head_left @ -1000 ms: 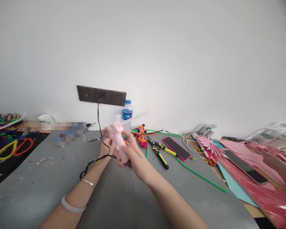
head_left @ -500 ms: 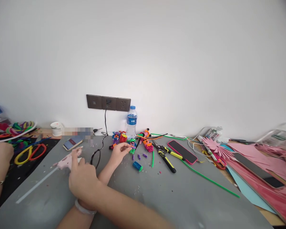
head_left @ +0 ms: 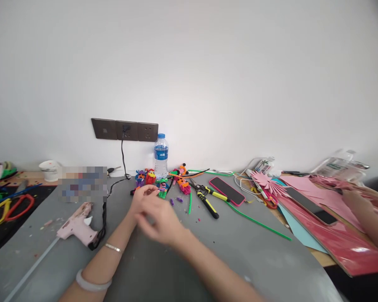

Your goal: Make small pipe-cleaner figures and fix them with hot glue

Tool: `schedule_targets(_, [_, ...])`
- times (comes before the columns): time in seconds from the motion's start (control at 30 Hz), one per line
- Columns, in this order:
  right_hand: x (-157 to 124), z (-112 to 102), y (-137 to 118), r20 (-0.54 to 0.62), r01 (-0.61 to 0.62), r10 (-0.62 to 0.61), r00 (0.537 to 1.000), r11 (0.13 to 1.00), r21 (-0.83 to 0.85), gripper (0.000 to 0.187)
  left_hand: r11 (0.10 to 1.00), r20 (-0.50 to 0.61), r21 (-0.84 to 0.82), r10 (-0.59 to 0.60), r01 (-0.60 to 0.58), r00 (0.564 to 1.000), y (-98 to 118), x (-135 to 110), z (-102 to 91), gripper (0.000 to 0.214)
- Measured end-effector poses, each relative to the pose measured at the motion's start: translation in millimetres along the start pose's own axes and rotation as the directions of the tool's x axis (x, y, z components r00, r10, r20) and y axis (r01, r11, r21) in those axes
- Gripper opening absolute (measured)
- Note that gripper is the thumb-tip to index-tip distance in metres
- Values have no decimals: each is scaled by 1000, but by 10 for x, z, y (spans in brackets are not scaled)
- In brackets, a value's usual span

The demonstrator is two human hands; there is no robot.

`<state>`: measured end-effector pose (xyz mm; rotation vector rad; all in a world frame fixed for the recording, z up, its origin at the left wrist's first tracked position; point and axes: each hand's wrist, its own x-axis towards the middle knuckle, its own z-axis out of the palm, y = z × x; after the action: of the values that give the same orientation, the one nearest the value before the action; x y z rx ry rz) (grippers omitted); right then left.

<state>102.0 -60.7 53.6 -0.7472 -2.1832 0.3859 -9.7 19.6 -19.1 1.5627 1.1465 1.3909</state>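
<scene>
My left hand (head_left: pixel 141 199), with a bracelet and a pale bangle on its arm, reaches toward a small green pipe-cleaner figure (head_left: pixel 162 187). Its fingertips pinch a small purple piece (head_left: pixel 160 190) against or just beside that figure. Across it passes my right hand (head_left: pixel 160 222), blurred by motion and hiding part of the left; its fingers are too smeared to read. To the left lies a pink glue gun (head_left: pixel 78 226) with a glue stick out of its back, untouched. Loose purple pieces (head_left: pixel 179 200) lie right of the hands.
Pliers (head_left: pixel 209 201), a pink-cased phone (head_left: pixel 227 191) and a green pipe cleaner (head_left: pixel 261 225) lie to the right. A water bottle (head_left: pixel 161 156) stands by the wall behind several figures. At far right, another person's hand (head_left: pixel 357 203) is over pink paper. Scissors (head_left: pixel 19 207) lie left.
My right hand has come away from the glue gun, moving right to my left hand. The left hand stays by the green figure. The view has turned right.
</scene>
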Motion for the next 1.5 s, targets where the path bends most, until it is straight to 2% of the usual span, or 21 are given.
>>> schedule_targets(0.1, [-156, -439, 454, -59, -168, 164, 985, 984, -64, 26, 996, 79, -19, -89, 91, 993, 10, 13, -19, 29])
schedule_targets(0.17, [-208, -579, 710, -44, -271, 268, 963, 953, -135, 26, 991, 56, -17, -132, 133, 990, 43, 10, -36, 30])
schedule_targets(0.2, [-221, -597, 807, 3, -290, 294, 956, 943, -161, 22, 990, 42, -22, -139, 140, 989, 61, 5, -43, 31])
schedule_targets(0.33, [-256, -454, 983, 132, -285, 311, 941, 941, -184, 3, 989, 15, -37, -145, 145, 989, 105, -15, -53, 31])
schedule_targets(0.47, [-303, -337, 1002, 198, -172, 213, 957, 963, -208, 12, 989, 0, -36, -145, 145, 989, 93, -25, -48, 31])
schedule_targets(0.57, [-324, -351, 1022, 227, -165, 224, 948, 953, -254, 13, 988, 2, -30, -154, 154, 988, 80, -35, -43, 31])
schedule_targets(0.7, [-326, -348, 1041, 246, -182, 251, 936, 945, -272, 4, 986, 21, -37, -162, 163, 987, 76, -54, -34, 30])
schedule_targets(0.9, [-341, -307, 1032, 243, -182, 252, 937, 943, -278, 2, 987, 25, -34, -158, 159, 987, 82, -69, -44, 27])
schedule_targets(1.0, [-361, -349, 1041, 163, -229, 264, 951, 951, -207, 3, 988, 19, -29, -151, 152, 988, 84, -70, -54, 28])
schedule_targets(1.07, [-365, -394, 1052, 42, -303, 310, 950, 945, -119, 5, 989, 19, -22, -148, 148, 989, 86, -72, -56, 28])
schedule_targets(1.17, [-353, -446, 1057, -173, -420, 430, 886, 903, 92, 8, 991, 42, -1, -136, 136, 990, 99, -79, -45, 27])
schedule_targets(1.23, [-341, -448, 1043, -236, -451, 510, 827, 853, 264, 12, 992, 78, 13, -129, 128, 989, 119, -88, -30, 24])
schedule_targets(1.3, [-332, -419, 1019, -202, -463, 577, 791, 781, 419, 17, 992, 126, 27, -127, 125, 984, 149, -98, -12, 22])
schedule_targets(1.37, [-330, -372, 995, -119, -482, 619, 776, 705, 520, 20, 991, 165, 44, -129, 123, 978, 182, -107, 3, 21])
schedule_targets(1.43, [-332, -330, 977, -53, -506, 636, 770, 658, 558, 21, 991, 184, 61, -129, 119, 974, 211, -112, 11, 19])
schedule_targets(1.5, [-334, -307, 967, -21, -520, 637, 771, 647, 558, 22, 991, 190, 67, -125, 114, 974, 230, -113, 14, 19])
